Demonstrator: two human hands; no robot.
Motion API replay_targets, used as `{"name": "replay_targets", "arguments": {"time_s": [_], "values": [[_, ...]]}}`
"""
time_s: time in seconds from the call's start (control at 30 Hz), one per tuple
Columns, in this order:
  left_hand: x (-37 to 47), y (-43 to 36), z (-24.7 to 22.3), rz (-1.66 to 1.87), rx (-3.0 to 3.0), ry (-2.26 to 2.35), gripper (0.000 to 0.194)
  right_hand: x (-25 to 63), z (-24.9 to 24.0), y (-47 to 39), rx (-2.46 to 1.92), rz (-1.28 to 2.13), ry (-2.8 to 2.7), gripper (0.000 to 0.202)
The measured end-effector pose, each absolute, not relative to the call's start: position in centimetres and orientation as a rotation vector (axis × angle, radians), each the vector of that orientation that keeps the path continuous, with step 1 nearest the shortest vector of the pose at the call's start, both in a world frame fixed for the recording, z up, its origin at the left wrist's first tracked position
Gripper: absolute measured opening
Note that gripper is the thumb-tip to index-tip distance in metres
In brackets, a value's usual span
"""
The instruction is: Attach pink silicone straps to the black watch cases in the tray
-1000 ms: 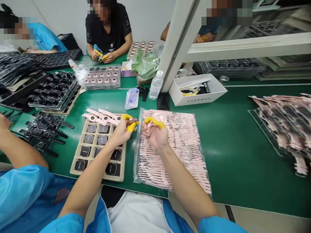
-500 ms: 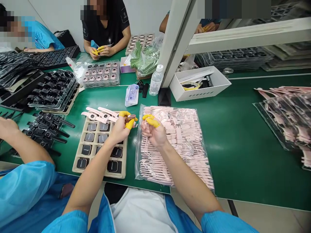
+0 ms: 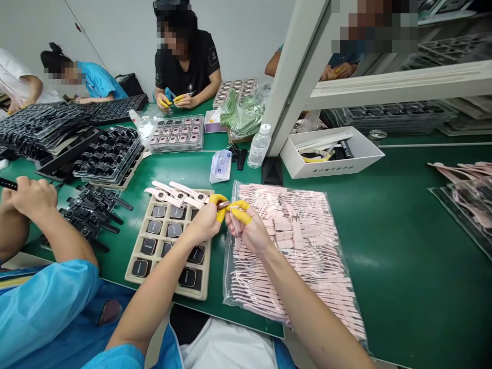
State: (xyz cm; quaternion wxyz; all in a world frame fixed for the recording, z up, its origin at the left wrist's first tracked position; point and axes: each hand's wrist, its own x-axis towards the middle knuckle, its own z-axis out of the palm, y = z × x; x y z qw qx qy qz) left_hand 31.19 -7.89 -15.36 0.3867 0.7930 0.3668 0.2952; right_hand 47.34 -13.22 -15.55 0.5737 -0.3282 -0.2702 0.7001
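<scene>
My left hand (image 3: 205, 221), with yellow finger cots on thumb and forefinger, pinches a small pink-gold watch case (image 3: 223, 205). Against it, my right hand (image 3: 251, 229), also in yellow cots, holds a pink watch strap (image 3: 236, 225); the fingertips hide where strap and case meet. Below my left forearm lies a beige tray (image 3: 206, 274) with square dark watch faces (image 3: 154, 226) in its compartments. Several watches with pink straps (image 3: 179, 196) lie across its far end. Under my right hand and forearm is a clear plastic bag packed with pink straps (image 3: 303, 271).
Black watches (image 3: 90, 212) lie to the left, beside a co-worker's hands (image 3: 34, 200). Beyond the tray stand a white packet (image 3: 221, 166), a water bottle (image 3: 259, 147) and a white box (image 3: 338, 161). A metal post (image 3: 298, 77) rises behind them. More pink straps (image 3: 469, 197) lie far right.
My hands have come together, bringing the strap up to the watch case. The view has shifted, so the table appears lower and further right. The left co-worker's second hand and a black strap now show.
</scene>
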Motion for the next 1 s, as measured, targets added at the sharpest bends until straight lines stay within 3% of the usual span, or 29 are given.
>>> {"name": "replay_targets", "arguments": {"time_s": [0.1,0.43,0.67,1.0], "values": [[31.0,-8.0,-15.0,0.739,2.069,0.949,0.047,47.1,-15.4,-13.3,-0.804,1.605,-0.678,0.034],[30.9,-7.6,-15.2,0.734,2.337,0.831,0.05,47.4,-15.4,-13.6,-0.873,1.731,-0.753,0.042],[30.7,-7.7,-14.9,0.678,2.457,0.736,0.062,47.9,-15.3,-13.6,-0.874,1.819,-0.81,0.035],[30.8,-7.8,-14.6,0.653,2.466,0.794,0.049,48.1,-16.0,-13.5,-0.884,1.795,-0.703,0.03]]}}
